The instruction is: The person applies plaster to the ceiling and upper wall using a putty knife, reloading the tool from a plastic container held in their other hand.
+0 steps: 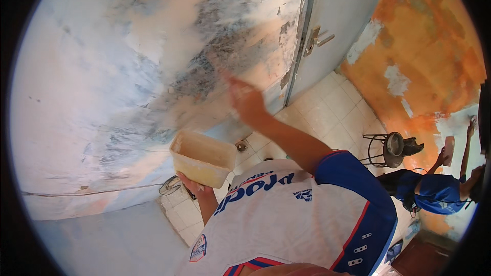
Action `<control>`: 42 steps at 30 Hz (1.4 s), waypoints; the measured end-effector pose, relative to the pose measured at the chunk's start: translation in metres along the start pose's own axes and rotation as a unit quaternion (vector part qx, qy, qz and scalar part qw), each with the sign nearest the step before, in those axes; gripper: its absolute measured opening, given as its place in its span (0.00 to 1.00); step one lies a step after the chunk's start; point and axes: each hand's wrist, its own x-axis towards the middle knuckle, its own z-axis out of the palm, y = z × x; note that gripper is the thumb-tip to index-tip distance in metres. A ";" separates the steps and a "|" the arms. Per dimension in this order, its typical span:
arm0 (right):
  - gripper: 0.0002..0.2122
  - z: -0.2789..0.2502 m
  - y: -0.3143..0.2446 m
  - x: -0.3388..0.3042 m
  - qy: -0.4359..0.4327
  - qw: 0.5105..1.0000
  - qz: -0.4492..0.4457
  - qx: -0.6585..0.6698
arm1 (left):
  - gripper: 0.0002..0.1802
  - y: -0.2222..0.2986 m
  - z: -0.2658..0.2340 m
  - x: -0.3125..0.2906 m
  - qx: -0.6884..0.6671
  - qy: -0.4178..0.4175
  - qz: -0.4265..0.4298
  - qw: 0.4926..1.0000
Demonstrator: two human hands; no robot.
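My left hand is closed on the lower side of a yellowish plastic tub, which is tilted with its open mouth toward the wall. Whitish residue coats the inside of the tub. Raised in front of the patchy wall, my right hand is smeared by motion. Its fingers reach toward a dark, scuffed patch on that surface. Whether anything thin is between them, I cannot make out. White, peach and grey smears cover the wall around it.
A grey door with a metal handle borders the wall. To the right, a co-worker in blue holds a flat rectangular piece near an orange wall. A round stool carries a bowl on the tiled floor. A fan stands below.
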 end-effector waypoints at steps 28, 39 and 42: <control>0.19 0.024 0.073 0.049 0.185 0.933 -0.138 -0.278 | 0.42 -0.010 0.011 -0.009 0.015 -0.003 -0.003 1.000; 0.10 -0.156 0.084 0.117 0.442 0.882 -0.039 -0.158 | 0.42 -0.013 0.006 -0.017 -0.002 -0.023 -0.003 1.000; 0.10 -0.101 0.105 0.140 0.391 0.882 -0.118 -0.235 | 0.42 -0.018 0.010 -0.016 0.004 -0.009 -0.001 1.000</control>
